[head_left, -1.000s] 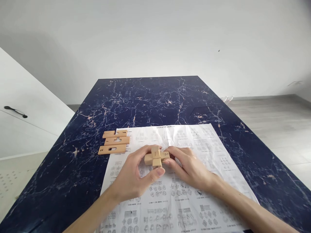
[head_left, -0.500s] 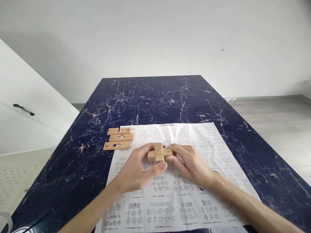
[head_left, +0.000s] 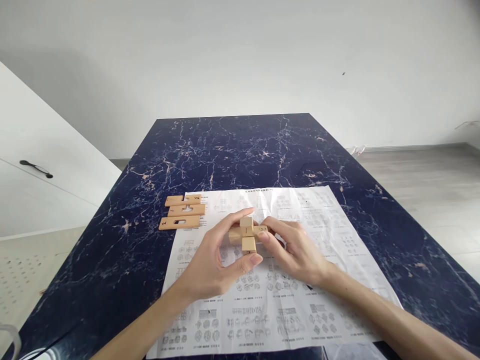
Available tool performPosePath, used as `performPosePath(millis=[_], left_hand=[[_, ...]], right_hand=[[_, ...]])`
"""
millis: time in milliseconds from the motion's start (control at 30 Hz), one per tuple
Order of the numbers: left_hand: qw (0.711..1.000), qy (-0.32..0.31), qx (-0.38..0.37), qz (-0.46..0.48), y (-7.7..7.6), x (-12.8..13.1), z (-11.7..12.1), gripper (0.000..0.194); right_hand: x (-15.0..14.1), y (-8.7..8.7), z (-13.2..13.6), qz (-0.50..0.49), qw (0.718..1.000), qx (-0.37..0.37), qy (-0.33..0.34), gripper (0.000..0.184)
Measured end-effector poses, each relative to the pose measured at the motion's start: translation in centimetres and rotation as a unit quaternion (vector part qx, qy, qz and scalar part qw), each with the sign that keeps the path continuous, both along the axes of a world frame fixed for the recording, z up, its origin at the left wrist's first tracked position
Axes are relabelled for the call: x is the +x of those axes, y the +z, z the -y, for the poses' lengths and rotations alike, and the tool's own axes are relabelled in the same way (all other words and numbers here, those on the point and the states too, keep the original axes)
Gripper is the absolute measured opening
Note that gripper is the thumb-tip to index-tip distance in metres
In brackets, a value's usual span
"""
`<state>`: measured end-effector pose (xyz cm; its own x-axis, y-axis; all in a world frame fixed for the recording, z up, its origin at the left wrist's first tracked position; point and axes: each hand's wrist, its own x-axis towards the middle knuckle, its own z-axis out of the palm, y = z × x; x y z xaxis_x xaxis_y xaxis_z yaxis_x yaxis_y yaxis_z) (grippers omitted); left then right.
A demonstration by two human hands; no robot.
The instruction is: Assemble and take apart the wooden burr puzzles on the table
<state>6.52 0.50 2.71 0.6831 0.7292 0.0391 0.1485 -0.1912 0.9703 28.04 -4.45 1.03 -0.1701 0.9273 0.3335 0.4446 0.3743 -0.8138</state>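
A small wooden cross-shaped puzzle (head_left: pixel 245 234) made of interlocked blocks is held just above a printed instruction sheet (head_left: pixel 285 305). My left hand (head_left: pixel 213 262) grips it from the left, thumb under the lower block and fingers curled over the top. From the right, my right hand (head_left: pixel 296 250) pinches the puzzle's right arm with its fingertips. Three flat wooden pieces (head_left: pixel 182 212) with slots and numbers lie side by side at the sheet's upper left corner, apart from both hands.
The sheet lies on a dark blue marble-patterned table (head_left: pixel 240 150). A white cabinet with a black handle (head_left: pixel 35 168) stands to the left. Grey floor (head_left: pixel 423 175) and a white wall lie beyond the table's right and far edges.
The puzzle has been lifted and turned slightly between both hands, its lower block now sticking out further. The view shifted a little; the three flat pieces have not moved.
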Motion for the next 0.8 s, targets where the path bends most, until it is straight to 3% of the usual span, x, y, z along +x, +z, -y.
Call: performPosePath(millis=[200,400,567,800], left_hand=[[1.0,-0.005,0.025,0.007,-0.2,-0.2,-0.1,0.069],[0.997,-0.05,-0.05,0.017,0.3,-0.4,-1.0,0.063],[0.997,-0.047,-0.056,0.026,0.4,-0.3,-1.3,0.06],[0.999,-0.043,-0.026,-0.014,0.0,0.0,-1.1,0.056]], right_hand=[[-0.2,0.2,0.1,-0.003,1.0,0.002,-0.008,0.036],[0.0,-0.3,0.1,0.049,0.997,0.058,0.0,0.035],[0.3,-0.5,0.0,0.07,0.992,0.102,0.013,0.036],[0.2,-0.2,0.1,0.072,0.995,0.066,0.034,0.03]])
